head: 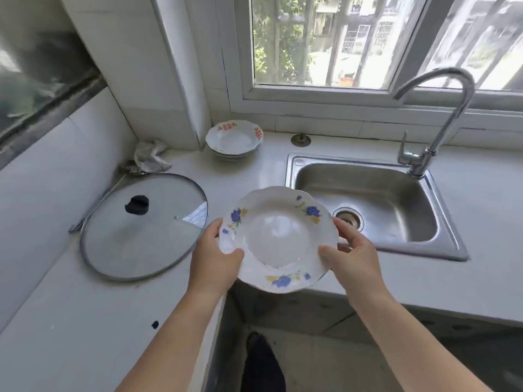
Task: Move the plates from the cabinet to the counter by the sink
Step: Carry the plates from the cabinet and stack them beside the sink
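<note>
Holding a blue-flowered plate (278,240) by opposite edges, the left hand (215,250) and the right hand (351,250) each lay a thumb over the rim with the fingers curled beneath. This two-sided grip keeps the shallow dish nearly level and face up. The plate hangs in the air above the front edge of the counter (266,171), between a glass lid (144,226) lying flat to the left and the steel sink (396,193) to the right, and touches neither. A stack of plates (234,140) sits at the back of the counter in the corner below the window, just left of the sink. This suggests the corner is the collecting spot and that the carried plate is meant to go on or beside the stack. Judged so, the carry is near its end and the set-down is not yet made. A crumpled cloth (150,158) lies against the wall behind the lid, and the faucet (452,120) arches over the basin. Red markings, possibly characters, ring the rim of the top stacked plate but are too small to read. No brand or label is legible elsewhere.
</note>
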Demonstrator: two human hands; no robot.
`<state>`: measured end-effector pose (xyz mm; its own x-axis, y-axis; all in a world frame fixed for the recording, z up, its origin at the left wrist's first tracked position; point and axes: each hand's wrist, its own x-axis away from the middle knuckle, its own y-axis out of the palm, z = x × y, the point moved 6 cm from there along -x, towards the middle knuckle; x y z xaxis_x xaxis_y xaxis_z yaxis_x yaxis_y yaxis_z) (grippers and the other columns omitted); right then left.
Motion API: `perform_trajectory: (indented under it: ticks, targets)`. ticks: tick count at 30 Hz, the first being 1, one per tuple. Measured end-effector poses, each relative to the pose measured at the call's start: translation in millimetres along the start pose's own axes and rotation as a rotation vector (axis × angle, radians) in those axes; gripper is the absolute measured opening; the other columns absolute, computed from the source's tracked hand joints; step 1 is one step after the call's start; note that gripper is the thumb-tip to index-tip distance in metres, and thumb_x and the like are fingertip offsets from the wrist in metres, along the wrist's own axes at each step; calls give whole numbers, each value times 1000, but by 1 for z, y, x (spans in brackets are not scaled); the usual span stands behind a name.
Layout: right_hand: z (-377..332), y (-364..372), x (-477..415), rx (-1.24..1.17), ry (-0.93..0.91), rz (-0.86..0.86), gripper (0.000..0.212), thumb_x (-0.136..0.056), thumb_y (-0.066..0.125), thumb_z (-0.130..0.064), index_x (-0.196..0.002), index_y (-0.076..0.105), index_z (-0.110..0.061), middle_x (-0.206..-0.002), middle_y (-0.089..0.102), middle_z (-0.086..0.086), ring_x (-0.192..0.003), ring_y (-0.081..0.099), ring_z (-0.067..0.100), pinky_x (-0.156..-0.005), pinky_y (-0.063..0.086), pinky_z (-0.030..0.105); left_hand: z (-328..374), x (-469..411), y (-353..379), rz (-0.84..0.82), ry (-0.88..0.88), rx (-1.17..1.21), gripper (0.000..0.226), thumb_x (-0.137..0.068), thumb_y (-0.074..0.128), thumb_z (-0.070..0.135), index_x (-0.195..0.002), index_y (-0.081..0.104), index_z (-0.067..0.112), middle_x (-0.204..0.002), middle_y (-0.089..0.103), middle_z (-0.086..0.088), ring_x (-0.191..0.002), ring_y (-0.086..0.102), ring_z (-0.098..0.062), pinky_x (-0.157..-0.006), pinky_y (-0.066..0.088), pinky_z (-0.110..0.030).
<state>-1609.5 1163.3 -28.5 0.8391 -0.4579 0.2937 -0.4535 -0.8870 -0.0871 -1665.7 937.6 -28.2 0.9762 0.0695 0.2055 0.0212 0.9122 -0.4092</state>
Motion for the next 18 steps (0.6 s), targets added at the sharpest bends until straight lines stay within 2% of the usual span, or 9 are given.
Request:
perform_trajectory:
  ticks: [3, 6, 9, 12, 14, 18]
  targets:
    - [-19, 21, -41, 13, -11, 13, 55, -76, 54, 9, -114, 60, -30, -100, 63, -14, -64, 62, -1, -56, 51, 18, 12, -52, -1, -7, 9, -2, 58, -77, 61, 0, -130, 49, 20, -116, 60, 5, -103, 57, -18, -78, 44, -24]
    - [-34, 40, -76, -2, -1, 25, 53, -76, 54, 11, -112, 59, -28, -95, 63, -10, -58, 61, -6, -49, 49, 15, 21, -95, -2, -21, 20, 9, 55, -76, 59, 0, -126, 50, 21, -113, 63, 5, -98, 59, -17, -74, 46, -24]
    - [-44, 55, -102, 10, 3, 30, 55, -75, 56, 8, -111, 60, -32, -104, 64, -8, -74, 65, 8, -57, 51, 19, 26, -130, -2, -46, 20, 26, 49, -74, 58, 0, -117, 55, 23, -106, 66, 5, -96, 61, -17, -69, 46, -21]
    - [-52, 68, -124, 47, 6, 18, 53, -75, 55, 7, -108, 62, -34, -107, 64, -7, -75, 63, 14, -61, 50, 22, 31, -155, -4, -31, 31, 44, 42, -73, 57, -2, -106, 58, 24, -95, 67, 7, -90, 62, -16, -59, 44, -11]
    - [-61, 77, -139, 74, 3, 12, 51, -75, 55, 7, -110, 62, -30, -103, 65, -8, -73, 63, 12, -57, 49, 18, 32, -169, -6, 7, 25, 66, 43, -73, 58, -2, -108, 58, 23, -95, 66, 6, -89, 61, -16, -59, 43, -11]
    - [-78, 99, -166, 62, -26, -65, 52, -74, 51, 13, -88, 64, -35, -89, 65, -3, -68, 60, 14, -60, 50, 24, 28, -187, -10, 88, -8, 116, 49, -73, 59, 0, -117, 57, 22, -107, 64, 2, -97, 61, -19, -72, 46, -24]
